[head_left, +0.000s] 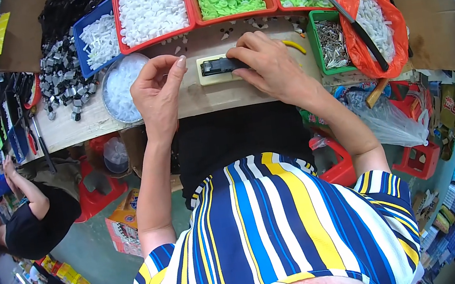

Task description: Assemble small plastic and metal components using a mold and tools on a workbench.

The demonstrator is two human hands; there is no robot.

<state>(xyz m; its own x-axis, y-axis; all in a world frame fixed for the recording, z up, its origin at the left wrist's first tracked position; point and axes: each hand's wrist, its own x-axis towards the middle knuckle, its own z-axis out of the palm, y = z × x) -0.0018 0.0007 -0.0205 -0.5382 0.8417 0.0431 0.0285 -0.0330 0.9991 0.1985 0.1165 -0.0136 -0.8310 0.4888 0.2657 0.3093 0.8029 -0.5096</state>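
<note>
At the bench's front middle, my right hand (pixel 273 64) grips a black plastic part (pixel 216 66) by its right end. The part lies along a cream rectangular block (pixel 205 79) on the wooden bench (pixel 199 101). My left hand (pixel 158 90) is raised just left of the block, thumb and forefinger tips brought together. Anything pinched there is too small to make out. Beside that hand is a round metal bowl (pixel 131 58) of translucent white pieces. A curved yellow handle (pixel 295 47) shows behind my right hand.
Along the back stand red trays (pixel 190 9) of white and green pieces and a blue tray (pixel 81 46). Rightward are a green box (pixel 339 70) of metal pins, a red bag (pixel 397 33) and a hammer (pixel 359 27). A pile of grey parts (pixel 64 68) and a seated co-worker (pixel 40 207) are leftward.
</note>
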